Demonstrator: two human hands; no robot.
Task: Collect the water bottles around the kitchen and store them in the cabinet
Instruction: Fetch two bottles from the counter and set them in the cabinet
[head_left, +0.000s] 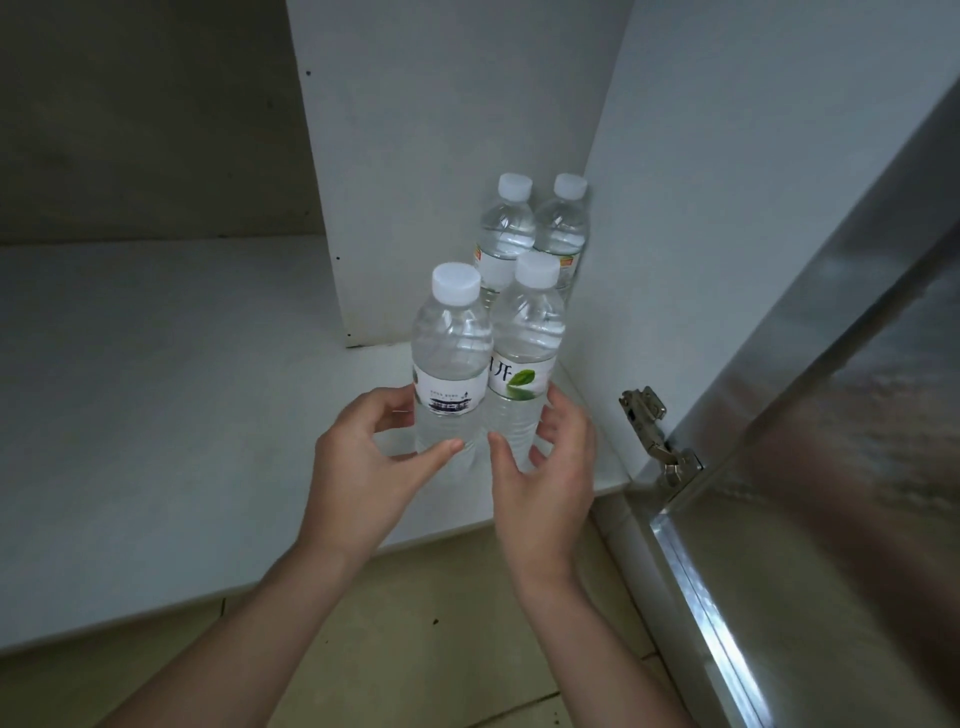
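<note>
Bottles are standing upright between my fingers on the cabinet shelf: my left hand is curling round the near bottle, my right hand round the leaf-label bottle. Two more bottles are waiting just beyond, against the wall. Door hinge is sitting to my right.

We were at a low kitchen cabinet in what looked like a home: white shelf board and side walls, a metal hinge, a brushed-metal door swung open, beige floor tiles below, bottled water stored inside.
</note>
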